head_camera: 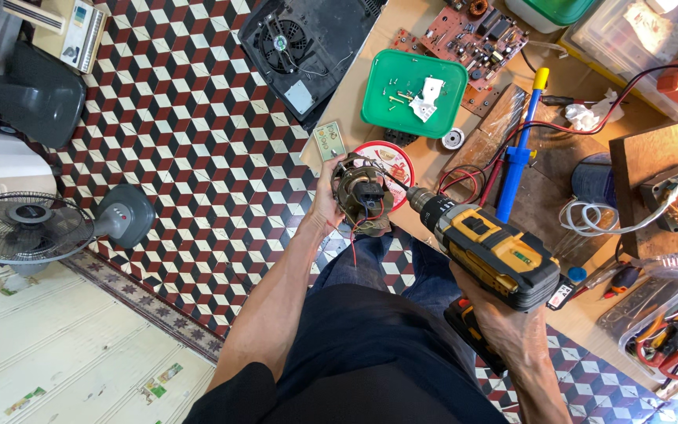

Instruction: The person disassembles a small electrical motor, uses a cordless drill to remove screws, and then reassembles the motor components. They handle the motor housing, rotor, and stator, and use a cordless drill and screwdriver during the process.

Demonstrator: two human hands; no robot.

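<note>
Wooden workbench [464, 169] cluttered, so work happens off its edge, above the lap. Right hand [512, 326] wrapped around the yellow-and-black cordless drill [484, 250], bit aimed into the round metal fan motor with red wires [362, 196]. Left hand [325, 200] clamps the motor, bracing it against the bit. Green plastic tray [413, 93] catches loose screws.

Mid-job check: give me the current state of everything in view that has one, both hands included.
left hand: gripping the fan motor, held up over the lap.
fan motor: bare, red wires hanging loose.
right hand: closed on the drill's grip.
cordless drill: bit tip against the motor.
green tray: holds screws and a white part.
desk fan: lying on the floor.
black casing: open, inner fan exposed.
</note>
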